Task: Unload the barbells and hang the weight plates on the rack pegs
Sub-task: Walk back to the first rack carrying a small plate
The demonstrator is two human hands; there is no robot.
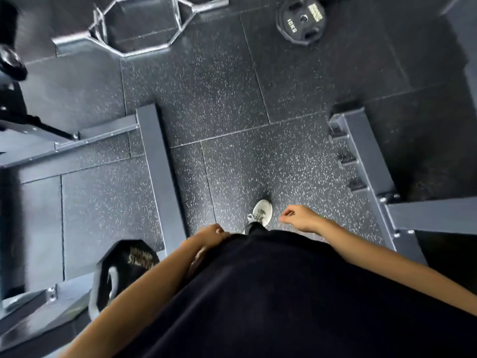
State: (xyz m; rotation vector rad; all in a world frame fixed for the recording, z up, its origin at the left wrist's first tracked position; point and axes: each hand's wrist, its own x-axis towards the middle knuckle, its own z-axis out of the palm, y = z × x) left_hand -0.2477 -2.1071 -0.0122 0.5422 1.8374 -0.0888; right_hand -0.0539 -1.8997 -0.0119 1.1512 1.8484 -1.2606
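A black 10 kg weight plate (300,20) lies flat on the speckled rubber floor at the top right. A chrome hex bar (144,29) lies on the floor at the top left, its sleeve bare. Another black plate (121,272) stands on edge at the lower left, by a grey frame. My left hand (210,235) rests against my dark clothing, fingers curled, holding nothing. My right hand (300,218) hangs loosely in front of me with fingers bent and empty, above the floor beside my white shoe (262,211).
A grey steel frame (157,164) runs along my left, with crossbars reaching left. Another grey frame base (366,161) with several dark slots lies to my right. A strip of speckled floor (232,125) runs between them toward the hex bar.
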